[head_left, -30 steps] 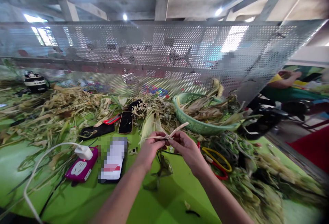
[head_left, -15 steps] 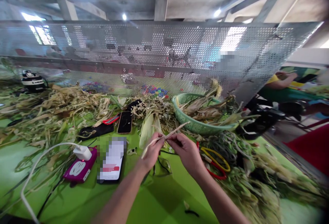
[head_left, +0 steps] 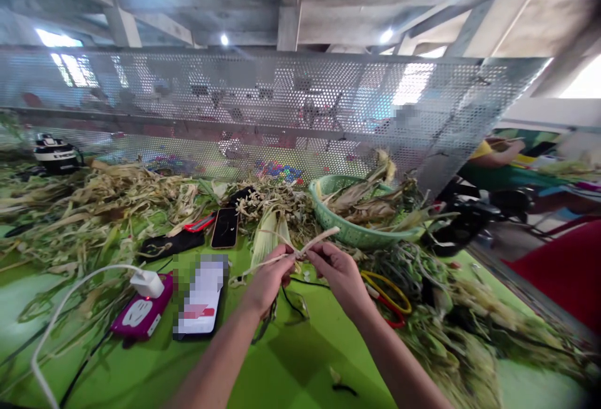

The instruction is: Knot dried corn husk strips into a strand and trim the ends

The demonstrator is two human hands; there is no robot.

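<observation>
My left hand (head_left: 272,276) and my right hand (head_left: 337,270) meet over the green table, fingers pinched on pale strips of corn husk (head_left: 320,240). The strips cross between my fingertips; one end sticks up to the right, others stretch out to the left. How they are joined at the crossing is too small to make out. Just behind my left hand lies a pale green corn husk (head_left: 266,233). A dark thin strand (head_left: 292,302) hangs or lies below my hands; I cannot tell which.
A green plastic basket (head_left: 335,226) with dry husks stands behind my right hand. Left are a lit phone (head_left: 203,296), a dark phone (head_left: 225,228) and a purple power strip (head_left: 141,316). Yellow and red-handled pliers or scissors (head_left: 392,296) lie right. A perforated metal screen (head_left: 263,114) closes the back.
The view has tilted up slightly and turned right. My left fingers have shifted on the crossed strips, and the left ends now point more sideways. Both hands keep their pinch.
</observation>
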